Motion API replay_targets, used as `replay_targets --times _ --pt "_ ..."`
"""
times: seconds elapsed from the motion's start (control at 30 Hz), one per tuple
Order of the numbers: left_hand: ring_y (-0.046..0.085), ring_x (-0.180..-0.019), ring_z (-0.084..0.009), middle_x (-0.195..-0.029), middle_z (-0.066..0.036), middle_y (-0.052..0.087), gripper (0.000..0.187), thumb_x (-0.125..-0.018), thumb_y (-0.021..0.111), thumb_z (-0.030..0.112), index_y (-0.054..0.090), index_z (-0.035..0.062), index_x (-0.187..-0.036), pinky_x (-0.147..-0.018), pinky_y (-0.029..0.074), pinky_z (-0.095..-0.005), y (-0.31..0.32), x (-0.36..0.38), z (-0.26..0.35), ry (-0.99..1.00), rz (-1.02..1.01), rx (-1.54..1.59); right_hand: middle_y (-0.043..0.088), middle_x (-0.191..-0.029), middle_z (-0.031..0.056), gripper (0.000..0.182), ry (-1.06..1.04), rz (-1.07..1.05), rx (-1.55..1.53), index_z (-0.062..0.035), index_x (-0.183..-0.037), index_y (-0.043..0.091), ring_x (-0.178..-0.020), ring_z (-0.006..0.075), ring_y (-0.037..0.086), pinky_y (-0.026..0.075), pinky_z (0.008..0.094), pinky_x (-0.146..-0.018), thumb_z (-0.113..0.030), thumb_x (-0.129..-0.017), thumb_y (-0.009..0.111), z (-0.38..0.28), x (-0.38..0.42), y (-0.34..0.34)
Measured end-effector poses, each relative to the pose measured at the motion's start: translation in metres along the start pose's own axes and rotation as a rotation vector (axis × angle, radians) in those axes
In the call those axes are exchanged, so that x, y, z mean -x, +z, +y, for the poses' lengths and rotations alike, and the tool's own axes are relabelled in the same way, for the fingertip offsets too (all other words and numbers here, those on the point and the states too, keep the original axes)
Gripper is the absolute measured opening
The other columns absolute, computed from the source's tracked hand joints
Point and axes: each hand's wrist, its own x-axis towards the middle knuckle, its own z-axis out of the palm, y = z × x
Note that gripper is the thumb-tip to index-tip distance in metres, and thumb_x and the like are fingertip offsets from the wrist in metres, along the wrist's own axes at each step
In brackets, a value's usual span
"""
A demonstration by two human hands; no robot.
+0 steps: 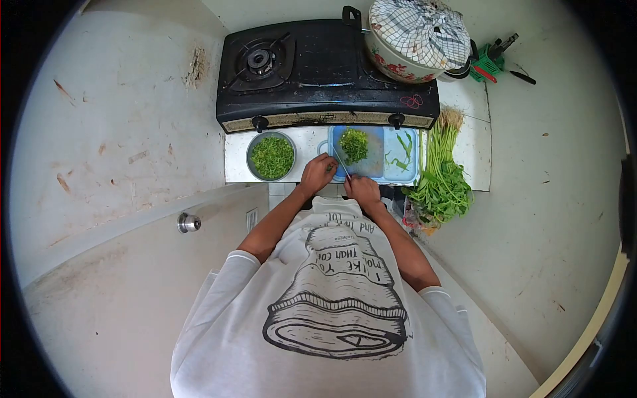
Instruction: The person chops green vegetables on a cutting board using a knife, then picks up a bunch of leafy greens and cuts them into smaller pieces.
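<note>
My right hand (363,190) is closed around the handle of a knife (340,160), whose blade slants up and left over the near left edge of a blue cutting board (415,174). Beside the blade, the fingers of my left hand (318,174) are curled over a small bunch of green stems (330,168), mostly hidden by the hand. A heap of chopped greens (353,144) lies on the board just beyond the knife. Some loose green leaves (405,144) are at the board's right side. To the left stands a round bowl (249,163) full of chopped greens (272,157).
Behind the board is a black gas stove (325,86) bearing a large flowered pot (393,65) under a checked cloth (424,30). A leafy bunch with roots (443,174) hangs over the counter's right edge. A green basket (489,63) holds utensils in the corner.
</note>
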Motion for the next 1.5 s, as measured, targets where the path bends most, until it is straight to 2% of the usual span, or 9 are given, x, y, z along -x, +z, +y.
replay_targets --times 0.33,0.6,0.83,1.0,1.2,1.3,1.5 --pt "0.068 -0.084 -0.0382 -0.093 -0.016 0.066 0.010 -0.088 0.069 0.011 0.072 0.0034 -0.095 -0.076 0.056 -0.0461 -0.001 0.002 -0.003 0.006 -0.025 -0.015 0.070 -0.071 0.0271 0.048 -0.017 -0.009 -0.019 0.0019 -0.086 0.070 -0.068 0.0440 0.073 0.059 0.0536 -0.068 -0.039 -0.104 0.052 -0.002 0.000 0.003" --pt "0.068 -0.085 -0.0384 -0.093 -0.016 0.067 0.011 -0.088 0.069 0.009 0.071 0.0029 -0.097 -0.078 0.057 -0.0454 0.001 0.000 -0.003 -0.033 0.001 0.092 0.072 -0.077 0.0273 0.046 0.033 -0.007 -0.026 -0.0003 -0.088 0.072 -0.075 0.0437 0.074 0.060 0.0540 -0.072 -0.040 -0.102 0.054 0.001 0.001 0.008" --pt "0.068 -0.084 -0.0372 -0.093 -0.015 0.066 0.010 -0.091 0.070 0.010 0.073 0.0034 -0.098 -0.077 0.057 -0.0450 -0.002 0.003 0.000 0.030 -0.022 -0.051 0.072 -0.076 0.0271 0.047 0.065 -0.045 -0.006 0.0008 -0.091 0.072 -0.074 0.0442 0.074 0.060 0.0543 -0.073 -0.041 -0.102 0.054 -0.004 0.004 -0.003" --pt "0.069 -0.086 -0.0366 -0.095 -0.014 0.068 0.011 -0.092 0.072 0.012 0.074 0.0040 -0.099 -0.078 0.057 -0.0444 -0.004 0.005 0.000 0.049 -0.022 -0.109 0.070 -0.072 0.0281 0.046 -0.001 -0.033 -0.040 0.0015 -0.093 0.069 -0.069 0.0455 0.073 0.059 0.0554 -0.067 -0.040 -0.103 0.053 0.003 0.007 0.008" --pt "0.070 -0.090 -0.0357 -0.098 -0.013 0.069 0.012 -0.092 0.072 0.010 0.076 0.0049 -0.101 -0.081 0.058 -0.0436 -0.007 0.006 0.003 0.038 -0.030 -0.049 0.072 -0.074 0.0259 0.044 0.004 -0.031 -0.036 0.0011 -0.089 0.072 -0.071 0.0422 0.074 0.060 0.0531 -0.070 -0.037 -0.102 0.054 -0.002 -0.002 0.010" --pt "0.071 -0.087 -0.0337 -0.099 -0.012 0.071 0.013 -0.092 0.070 0.010 0.077 0.0048 -0.101 -0.079 0.058 -0.0415 -0.006 0.007 -0.002 0.081 0.013 -0.033 0.072 -0.075 0.0259 0.044 0.023 -0.038 -0.044 0.0014 -0.089 0.072 -0.072 0.0421 0.074 0.060 0.0529 -0.071 -0.037 -0.102 0.054 -0.002 -0.001 0.006" --pt "0.072 -0.082 -0.0318 -0.100 -0.013 0.073 0.013 -0.093 0.071 0.010 0.077 0.0043 -0.102 -0.077 0.058 -0.0400 -0.008 0.005 -0.006 0.009 -0.033 0.044 0.072 -0.075 0.0258 0.043 0.039 -0.028 -0.046 0.0001 -0.090 0.071 -0.073 0.0415 0.075 0.060 0.0520 -0.072 -0.038 -0.103 0.053 -0.002 0.004 0.001"
